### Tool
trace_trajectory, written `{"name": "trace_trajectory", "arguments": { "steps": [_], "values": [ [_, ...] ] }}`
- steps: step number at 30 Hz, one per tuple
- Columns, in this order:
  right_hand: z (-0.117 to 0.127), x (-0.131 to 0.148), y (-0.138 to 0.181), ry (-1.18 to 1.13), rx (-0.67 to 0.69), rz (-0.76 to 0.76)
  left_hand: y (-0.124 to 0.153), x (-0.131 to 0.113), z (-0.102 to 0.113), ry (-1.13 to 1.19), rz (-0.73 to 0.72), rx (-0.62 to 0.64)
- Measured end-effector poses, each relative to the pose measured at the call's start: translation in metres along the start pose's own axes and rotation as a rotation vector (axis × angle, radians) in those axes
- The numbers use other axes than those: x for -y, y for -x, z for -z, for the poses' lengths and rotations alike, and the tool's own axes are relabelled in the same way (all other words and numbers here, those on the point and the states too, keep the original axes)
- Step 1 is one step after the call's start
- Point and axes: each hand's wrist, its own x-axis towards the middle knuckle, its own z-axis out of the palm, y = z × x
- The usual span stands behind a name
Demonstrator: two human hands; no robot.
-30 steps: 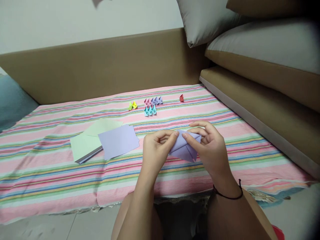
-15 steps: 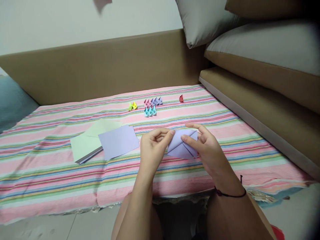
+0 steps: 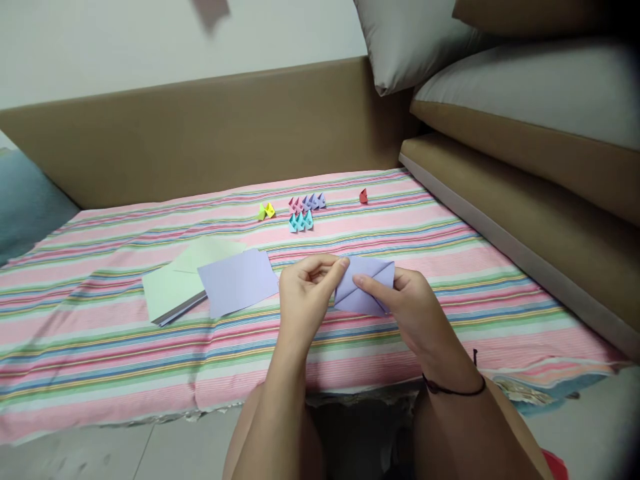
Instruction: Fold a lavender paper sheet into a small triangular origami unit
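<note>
A sheet of purple paper (image 3: 367,267), folded with diagonal creases, is held up between my two hands above the striped cloth. My left hand (image 3: 311,283) pinches its upper left corner between thumb and fingers. On the other side, my right hand (image 3: 407,297) grips the paper, with the thumb laid flat across its front and the other fingers hidden behind it. A loose purple sheet (image 3: 239,283) lies left of my left hand, partly over a stack of pale green paper (image 3: 173,293).
Farther back stand small folded paper pieces: yellow ones (image 3: 269,210), pink ones (image 3: 295,205), purple ones (image 3: 315,201), turquoise ones (image 3: 301,222) and a red one (image 3: 363,196). The striped cloth (image 3: 125,360) ends at a front edge. Cushions (image 3: 530,100) are piled at the right.
My right thumb has slid left across the paper, and my right fingers have drawn in behind it. The lower flap looks flatter. My left hand keeps its pinch.
</note>
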Motion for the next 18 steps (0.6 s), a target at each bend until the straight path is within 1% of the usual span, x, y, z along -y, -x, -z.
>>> {"name": "trace_trajectory", "arguments": {
  "steps": [4, 7, 11, 15, 18],
  "values": [
    [0.0017, 0.0028, 0.0002, 0.029, 0.027, -0.041, 0.0002, -0.0007, 0.0020, 0.014, 0.006, 0.016],
    [0.0026, 0.0037, -0.0002, 0.073, 0.004, -0.031, -0.0002, -0.0005, 0.0027, 0.031, 0.014, 0.036],
    [0.0039, 0.0020, -0.0010, 0.037, -0.005, -0.036, -0.0014, 0.0007, 0.0027, 0.033, 0.022, 0.065],
    [0.0064, 0.0002, -0.0014, 0.045, -0.052, -0.040, -0.0018, 0.0015, 0.0037, 0.015, 0.025, 0.083],
    [0.0086, 0.0000, -0.0023, 0.037, -0.039, -0.036, -0.0016, 0.0007, 0.0048, 0.019, 0.030, 0.088]
  ]
}}
